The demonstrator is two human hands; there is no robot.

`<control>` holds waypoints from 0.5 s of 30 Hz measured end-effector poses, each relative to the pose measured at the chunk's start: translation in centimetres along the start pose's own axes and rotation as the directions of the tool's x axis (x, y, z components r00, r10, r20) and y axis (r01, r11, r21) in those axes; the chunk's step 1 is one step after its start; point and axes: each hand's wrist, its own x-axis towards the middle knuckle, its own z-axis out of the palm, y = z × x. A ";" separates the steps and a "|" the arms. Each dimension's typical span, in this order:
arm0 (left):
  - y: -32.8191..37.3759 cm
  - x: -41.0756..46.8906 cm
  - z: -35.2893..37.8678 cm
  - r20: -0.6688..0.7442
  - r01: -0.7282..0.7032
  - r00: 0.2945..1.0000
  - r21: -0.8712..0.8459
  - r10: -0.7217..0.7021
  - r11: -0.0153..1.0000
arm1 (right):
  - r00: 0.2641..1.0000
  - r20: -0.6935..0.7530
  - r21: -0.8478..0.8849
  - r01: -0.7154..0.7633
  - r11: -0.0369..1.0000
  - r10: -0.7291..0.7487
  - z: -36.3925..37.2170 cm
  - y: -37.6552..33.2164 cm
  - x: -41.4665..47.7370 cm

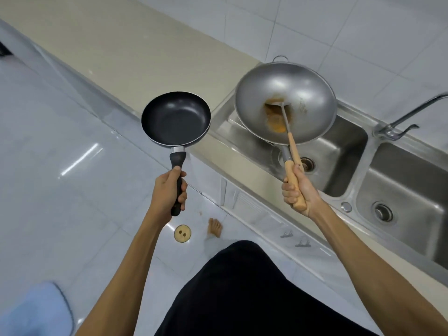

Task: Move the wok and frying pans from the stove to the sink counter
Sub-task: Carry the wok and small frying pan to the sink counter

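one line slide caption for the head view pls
Left hand carries black frying pan, right hand holds wok with spatula above sink.

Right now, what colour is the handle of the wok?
Light wooden tan, on the wok handle in the right hand; head view.

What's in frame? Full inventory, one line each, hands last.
frying pan: 1, black, held in the air over the counter edge
wok: 1, grey metal with orange residue, held over the left sink basin
spatula: 1, metal with wooden handle, lying in the wok
counter: 1, beige, left of the sink
sink: 1, steel, two basins, right side
faucet: 1, chrome, behind the sink
floor drain: 1, tan, on the white tile floor
mat: 1, light blue, bottom left
foot: 1, bare, on the floor
left hand: 1, gripping the pan handle
right hand: 1, gripping the wooden handles
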 end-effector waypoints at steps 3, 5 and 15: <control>2.5 4.7 -1.5 0.023 0.024 0.999 0.007 -0.025 1.000 | 0.999 -0.022 0.048 0.029 0.998 -0.028 2.9 -0.6 2.0; 4.2 7.8 -2.1 0.045 0.024 0.999 0.013 -0.024 1.000 | 0.999 -0.032 0.063 0.042 0.997 -0.040 4.8 -0.8 2.9; 8.9 19.3 -2.0 0.174 0.088 0.981 -0.027 -0.082 0.996 | 0.985 -0.148 0.148 0.114 0.982 -0.092 10.8 -0.2 5.6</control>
